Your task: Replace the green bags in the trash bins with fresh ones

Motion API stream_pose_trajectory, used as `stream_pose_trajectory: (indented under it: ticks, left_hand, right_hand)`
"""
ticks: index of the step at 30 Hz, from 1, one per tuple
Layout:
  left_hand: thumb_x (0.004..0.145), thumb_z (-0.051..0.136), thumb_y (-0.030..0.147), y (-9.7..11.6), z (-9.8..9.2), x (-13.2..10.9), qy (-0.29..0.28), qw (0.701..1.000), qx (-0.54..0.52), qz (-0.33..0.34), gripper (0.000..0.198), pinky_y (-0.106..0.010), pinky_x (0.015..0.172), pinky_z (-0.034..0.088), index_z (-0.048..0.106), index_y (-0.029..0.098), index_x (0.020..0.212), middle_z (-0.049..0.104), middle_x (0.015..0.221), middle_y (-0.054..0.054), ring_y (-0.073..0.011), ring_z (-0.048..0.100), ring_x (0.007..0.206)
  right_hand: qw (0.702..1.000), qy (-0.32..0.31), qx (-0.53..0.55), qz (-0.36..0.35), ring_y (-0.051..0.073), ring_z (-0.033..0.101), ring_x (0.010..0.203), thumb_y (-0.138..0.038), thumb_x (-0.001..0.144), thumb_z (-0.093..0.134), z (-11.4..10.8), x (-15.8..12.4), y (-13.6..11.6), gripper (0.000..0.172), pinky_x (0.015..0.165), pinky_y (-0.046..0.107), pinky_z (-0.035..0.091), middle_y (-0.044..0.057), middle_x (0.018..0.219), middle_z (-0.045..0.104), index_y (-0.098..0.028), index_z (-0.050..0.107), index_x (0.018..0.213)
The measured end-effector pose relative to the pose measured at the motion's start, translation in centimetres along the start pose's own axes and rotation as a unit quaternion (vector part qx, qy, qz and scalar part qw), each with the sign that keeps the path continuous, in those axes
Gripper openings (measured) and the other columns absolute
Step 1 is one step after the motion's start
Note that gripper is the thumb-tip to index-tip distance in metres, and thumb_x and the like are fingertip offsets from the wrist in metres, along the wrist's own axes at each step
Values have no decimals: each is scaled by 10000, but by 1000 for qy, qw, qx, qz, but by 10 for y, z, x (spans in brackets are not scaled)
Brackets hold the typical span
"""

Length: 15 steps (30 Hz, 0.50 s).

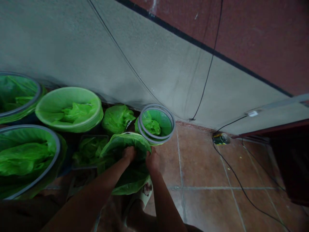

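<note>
A green plastic bag (130, 188) lines a bin in front of me, its mouth spread wide. My left hand (129, 154) reaches inside it, fingers curled closed on the plastic near the far wall. At the right edge of the mouth, my right hand (152, 158) grips the bag's rim, thumb and fingers closed together. Just beyond stands a small bin with grey rings (172, 125), lined in green with a crumpled bag inside. A bulging green bag (116, 117) sits to its left. The inside bottom of the near bin is dark.
More green-lined bins stand on the left: a pale-rimmed one (38, 111) and grey-rimmed ones (58, 145). A low square container (90, 149) holds green plastic. Black cable (231, 169) crosses the tiled floor (200, 161) at right, near a dark can (221, 139). A wall (169, 74) rises behind.
</note>
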State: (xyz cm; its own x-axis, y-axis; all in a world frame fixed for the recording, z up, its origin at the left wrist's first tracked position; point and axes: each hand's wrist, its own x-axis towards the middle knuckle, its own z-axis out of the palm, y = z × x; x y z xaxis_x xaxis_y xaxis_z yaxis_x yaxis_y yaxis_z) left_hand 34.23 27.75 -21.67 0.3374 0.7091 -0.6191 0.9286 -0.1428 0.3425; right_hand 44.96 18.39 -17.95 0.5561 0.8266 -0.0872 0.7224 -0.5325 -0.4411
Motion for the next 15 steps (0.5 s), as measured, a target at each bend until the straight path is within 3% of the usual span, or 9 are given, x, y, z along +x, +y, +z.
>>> stream_pose_trajectory:
  ticks: [6,11,15]
  left_hand:
    - [961,411,283,-2,-5,-5,5,1000,12,15,395,-352,920,538,729,115,1124,734,1139,-209,-291,684,1126]
    - [933,435,228,-9,-5,-16,-6,1000,13,9,362,-349,877,548,728,114,1112,730,1171,-188,-300,695,1097]
    - [902,495,205,-17,-2,-25,-11,1000,5,1,284,-312,792,546,757,131,983,756,1094,-179,-290,715,1029]
  right_hand:
    - [994,83,28,-64,248,633,1135,-198,985,432,-18,15,-26,319,998,352,459,162,1165,702,-111,648,1204]
    - [997,47,-25,-49,237,643,1111,-103,937,467,-10,25,-31,305,935,315,484,162,1184,685,-134,664,1169]
    - [999,17,-40,7,258,672,1059,-73,904,461,-6,7,-14,369,880,332,495,177,1145,702,-117,622,1233]
